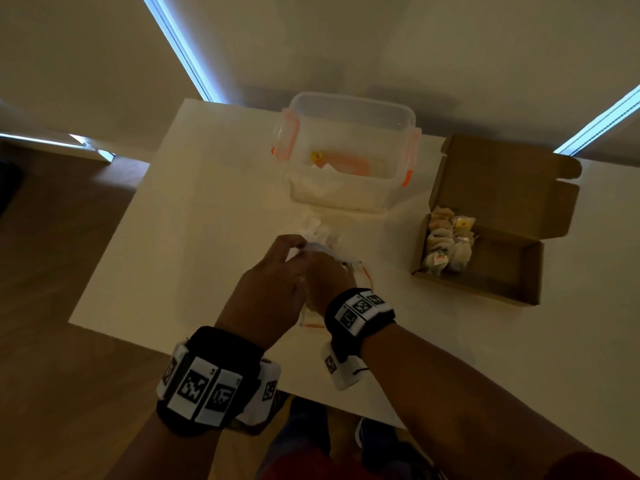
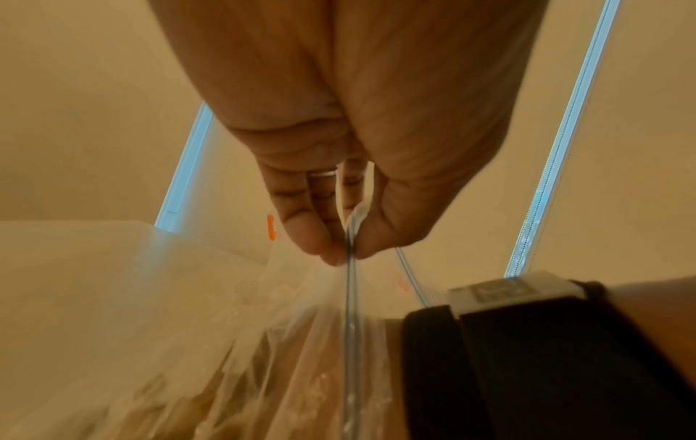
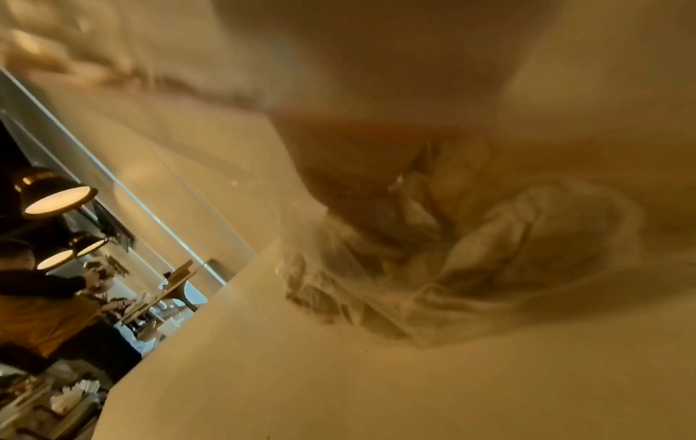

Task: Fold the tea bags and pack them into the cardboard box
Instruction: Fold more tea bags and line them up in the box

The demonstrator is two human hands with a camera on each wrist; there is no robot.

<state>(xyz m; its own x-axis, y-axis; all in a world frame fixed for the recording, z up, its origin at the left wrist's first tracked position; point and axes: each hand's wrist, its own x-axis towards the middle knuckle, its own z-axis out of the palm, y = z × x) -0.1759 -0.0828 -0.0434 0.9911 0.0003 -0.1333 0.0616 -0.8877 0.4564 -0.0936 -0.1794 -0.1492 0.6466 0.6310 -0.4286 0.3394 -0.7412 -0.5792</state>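
White table (image 1: 214, 188) carries all the work items, with pale walls behind it and wooden floor at the left. At the far centre stands a clear plastic container (image 1: 349, 112) with orange latches; a few pale items lie inside, not identifiable. To the right, well apart from the container, sits the cardboard box (image 1: 512, 271) with its lid flap folded back. A cluster of tea bags (image 1: 446, 244) fills its left end; the right end is bare cardboard.

Near the front centre, a clear zip bag (image 2: 301, 342) is held above the table. The left hand (image 1: 266, 289) pinches the zip strip at the bag's mouth between thumb and fingertips (image 2: 312, 238), keeping the mouth open. The right hand (image 1: 329, 271) is inserted into the bag. In the right wrist view, crumpled pale tea bags show through the plastic, but whether the fingers grasp one cannot be determined.

Step in hand, as judged: retrieval of a further tea bag from the zip bag, before folding. Packing appears partly complete.

Next move requires:
- The left pinch to hold the mouth open.
- A single bag to be withdrawn without dragging others out.
- Two free hands for the fold, then placement at the box's bare end.
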